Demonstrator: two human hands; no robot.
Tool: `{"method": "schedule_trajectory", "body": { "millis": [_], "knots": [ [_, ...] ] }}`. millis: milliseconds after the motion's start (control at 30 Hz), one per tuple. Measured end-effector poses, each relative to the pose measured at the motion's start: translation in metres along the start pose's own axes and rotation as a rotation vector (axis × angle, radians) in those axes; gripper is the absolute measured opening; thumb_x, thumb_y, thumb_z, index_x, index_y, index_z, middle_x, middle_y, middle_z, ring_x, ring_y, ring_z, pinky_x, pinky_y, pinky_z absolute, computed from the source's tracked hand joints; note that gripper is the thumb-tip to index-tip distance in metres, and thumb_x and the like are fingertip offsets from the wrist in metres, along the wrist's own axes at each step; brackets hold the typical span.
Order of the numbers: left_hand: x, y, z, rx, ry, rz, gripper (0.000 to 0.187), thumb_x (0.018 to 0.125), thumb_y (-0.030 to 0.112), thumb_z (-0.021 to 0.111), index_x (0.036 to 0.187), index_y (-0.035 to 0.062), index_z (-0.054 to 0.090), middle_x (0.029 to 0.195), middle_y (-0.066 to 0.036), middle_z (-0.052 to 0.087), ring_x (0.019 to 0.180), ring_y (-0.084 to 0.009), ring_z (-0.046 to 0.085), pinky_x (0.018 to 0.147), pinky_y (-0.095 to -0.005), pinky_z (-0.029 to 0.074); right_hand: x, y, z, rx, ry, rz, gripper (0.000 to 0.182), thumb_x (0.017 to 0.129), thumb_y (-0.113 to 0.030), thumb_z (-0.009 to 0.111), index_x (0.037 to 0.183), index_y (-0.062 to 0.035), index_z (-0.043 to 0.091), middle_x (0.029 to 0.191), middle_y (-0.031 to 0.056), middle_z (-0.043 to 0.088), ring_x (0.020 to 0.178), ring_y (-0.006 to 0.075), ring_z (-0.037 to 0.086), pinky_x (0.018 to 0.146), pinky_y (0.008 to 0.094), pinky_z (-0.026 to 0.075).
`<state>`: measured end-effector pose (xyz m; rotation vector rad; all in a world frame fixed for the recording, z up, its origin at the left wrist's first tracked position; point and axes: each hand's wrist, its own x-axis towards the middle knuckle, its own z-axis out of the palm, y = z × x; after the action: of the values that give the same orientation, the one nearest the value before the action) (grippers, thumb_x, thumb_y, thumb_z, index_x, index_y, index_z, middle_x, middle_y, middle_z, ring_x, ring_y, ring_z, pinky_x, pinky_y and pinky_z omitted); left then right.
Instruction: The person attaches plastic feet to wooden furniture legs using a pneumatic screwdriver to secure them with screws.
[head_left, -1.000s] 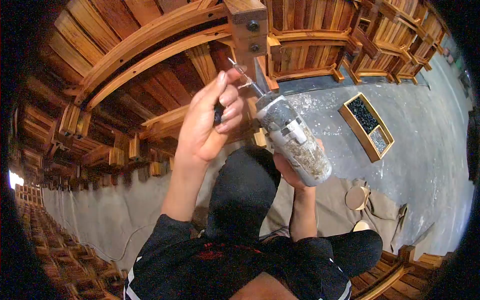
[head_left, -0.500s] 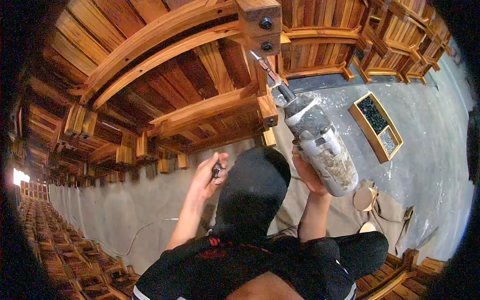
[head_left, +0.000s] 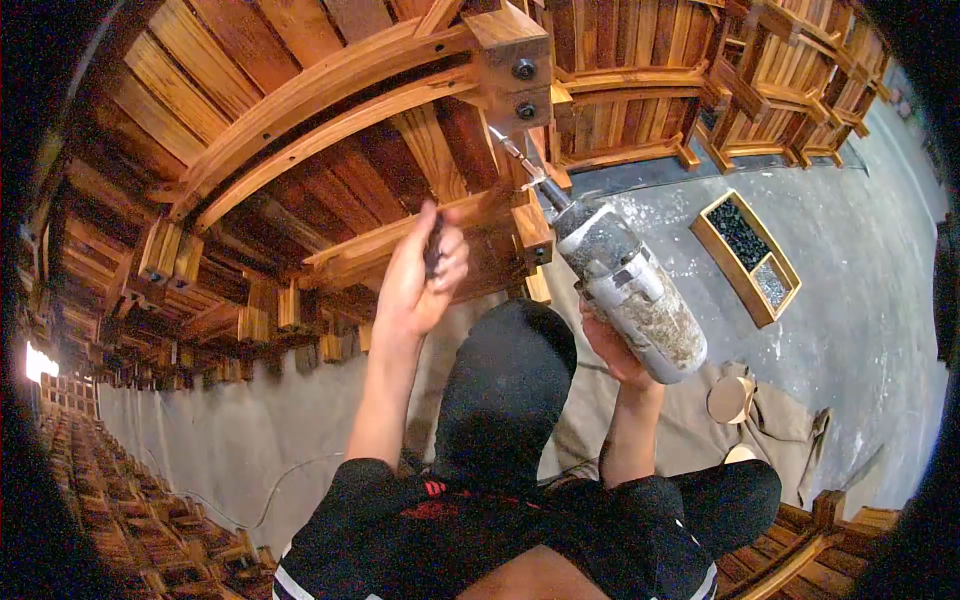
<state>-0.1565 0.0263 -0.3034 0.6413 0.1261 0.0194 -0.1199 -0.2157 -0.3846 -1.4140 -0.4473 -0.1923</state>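
My right hand is wrapped round a dusty grey power screwdriver. Its long bit points up and left, the tip close to the wooden leg block of a slatted furniture frame. Two black bolt heads show on that block. My left hand is raised in front of the frame's lower rail, fingers curled round small black pieces of hardware; their exact kind is partly hidden by the fingers.
On the grey floor to the right lies a wooden tray with black hardware and small silver pieces in two compartments. A round tan object rests on a crumpled cloth. More slatted wooden frames stand around. A thin cable runs along the floor.
My left hand has risen and come forward toward the wooden frame, still closed on the black pieces. The screwdriver in my right hand has shifted slightly up and left.
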Motion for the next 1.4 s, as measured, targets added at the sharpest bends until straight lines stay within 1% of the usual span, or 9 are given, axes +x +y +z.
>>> {"method": "schedule_trajectory", "body": {
  "millis": [67,200,300,367,700,1067,1200,1300,1400],
  "knots": [
    [0.009,0.007,0.018,-0.012,-0.105,0.03,0.035,0.097,0.03,0.043,0.109,-0.002,0.048,0.063,0.0,0.041,0.048,-0.0059,0.034,0.036,-0.0176,0.025,0.0,0.002,0.0,-0.018,-0.013,-0.011,0.034,0.064,-0.025,0.069,0.093,-0.013,0.058,0.081,0.0051,0.058,0.068,0.0254,0.057,0.062,0.0339,0.045],
    [0.011,0.022,0.077,0.094,-0.202,0.09,0.037,0.097,0.029,0.042,0.113,-0.0041,0.048,0.062,0.0,0.039,0.046,-0.0054,0.034,0.034,-0.0172,0.025,-0.011,0.02,-0.016,-0.116,-0.236,-0.021,0.053,0.084,-0.037,0.055,0.126,-0.0088,0.04,0.121,0.0122,0.049,0.102,0.0286,0.052,0.088,0.0394,0.042],
    [0.013,0.026,0.089,0.058,-0.233,0.079,0.038,0.097,0.027,0.042,0.116,-0.0058,0.047,0.064,0.0,0.041,0.047,-0.0054,0.035,0.034,-0.0171,0.027,-0.01,0.003,-0.014,0.424,-0.218,0.393,0.062,0.088,-0.042,0.052,0.136,-0.0072,0.034,0.129,0.0138,0.048,0.111,0.0288,0.051,0.094,0.04,0.042],
    [0.015,0.031,0.089,0.061,-0.226,0.071,0.038,0.097,0.026,0.043,0.116,-0.0061,0.047,0.064,-0.001,0.042,0.047,-0.0053,0.035,0.034,-0.0168,0.027,-0.001,-0.022,-0.009,0.422,-0.241,0.247,0.066,0.086,-0.043,0.053,0.137,-0.0068,0.032,0.126,0.0134,0.049,0.111,0.0282,0.051,0.093,0.0395,0.043],
    [0.017,0.033,0.084,0.049,-0.222,0.042,0.033,0.094,0.033,0.049,0.097,0.0,0.053,0.062,0.001,0.04,0.046,-0.0045,0.032,0.034,-0.0158,0.024,0.008,-0.038,-0.002,-0.022,-0.302,-0.24,0.058,0.079,-0.03,0.061,0.127,-0.0053,0.038,0.12,0.0123,0.052,0.104,0.0241,0.053,0.086,0.0355,0.045],
    [0.012,0.034,0.09,0.276,-0.162,0.072,0.027,0.094,0.028,0.051,0.095,0.0017,0.056,0.058,0.004,0.035,0.046,-0.0031,0.032,0.035,-0.0152,0.024,0.017,-0.056,-0.001,-0.348,-0.333,-0.672,0.052,0.072,-0.015,0.07,0.116,-0.0037,0.044,0.113,0.0111,0.054,0.097,0.0196,0.056,0.079,0.031,0.048],
    [0.011,0.038,0.104,0.285,-0.211,0.043,0.025,0.093,0.027,0.052,0.097,0.0024,0.056,0.057,0.005,0.034,0.044,-0.0029,0.03,0.035,-0.0155,0.023,0.012,-0.065,0.002,-0.149,-0.241,-0.547,0.05,0.068,-0.008,0.072,0.111,-0.0041,0.047,0.109,0.0081,0.057,0.097,0.0165,0.057,0.079,0.0309,0.047],
    [0.014,0.048,0.122,0.308,-0.261,0.013,0.026,0.092,0.028,0.054,0.096,0.0023,0.056,0.056,0.005,0.035,0.043,-0.0027,0.03,0.034,-0.0159,0.022,0.023,-0.095,0.004,-0.254,-0.138,-0.543,0.041,0.064,-0.006,0.071,0.102,-0.0092,0.058,0.096,0.0039,0.063,0.088,0.0232,0.059,0.072,0.0365,0.044],
    [0.018,0.057,0.148,0.332,-0.324,0.022,0.028,0.091,0.029,0.056,0.096,0.0015,0.056,0.055,0.006,0.035,0.042,-0.0025,0.03,0.034,-0.0159,0.022,0.039,-0.128,0.003,-0.553,-0.054,-0.706,0.036,0.062,-0.006,0.071,0.096,-0.0116,0.063,0.089,0.0024,0.064,0.08,0.0263,0.059,0.069,0.0376,0.042]
  ]
}}
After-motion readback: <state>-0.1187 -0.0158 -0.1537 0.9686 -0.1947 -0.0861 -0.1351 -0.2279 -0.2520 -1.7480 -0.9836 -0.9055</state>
